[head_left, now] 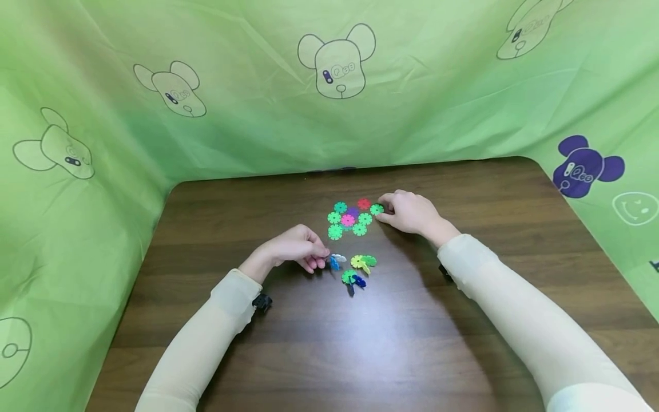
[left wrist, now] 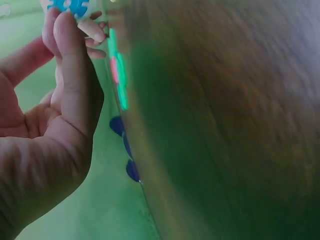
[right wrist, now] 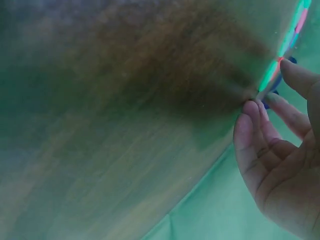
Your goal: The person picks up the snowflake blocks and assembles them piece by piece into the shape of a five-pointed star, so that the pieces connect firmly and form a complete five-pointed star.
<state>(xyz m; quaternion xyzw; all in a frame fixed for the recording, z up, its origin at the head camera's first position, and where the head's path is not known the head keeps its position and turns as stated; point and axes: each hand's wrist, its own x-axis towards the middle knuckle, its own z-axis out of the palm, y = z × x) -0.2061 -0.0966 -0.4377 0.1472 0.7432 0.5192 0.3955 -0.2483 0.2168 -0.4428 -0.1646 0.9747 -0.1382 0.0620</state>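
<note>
My left hand (head_left: 301, 247) pinches a small joined piece of notched plastic discs, one blue disc (head_left: 334, 263) and one white disc (head_left: 338, 257). The blue disc (left wrist: 72, 6) shows at the fingertips in the left wrist view, cut off by the top edge. Farther back, a flat cluster of notched discs lies on the table, mostly green with a pink disc (head_left: 348, 220), a red disc (head_left: 364, 203) and a purple one. At its right end my right hand (head_left: 409, 212) holds the green disc (head_left: 377, 209) between thumb and fingers. The right wrist view shows the cluster edge-on.
Two more small joined pieces lie in front of the cluster: a yellow and green piece (head_left: 357, 261), and a green and dark blue piece (head_left: 349, 277). They rest on a brown wooden table (head_left: 247, 355). A green printed cloth (head_left: 247, 131) hangs behind and beside it.
</note>
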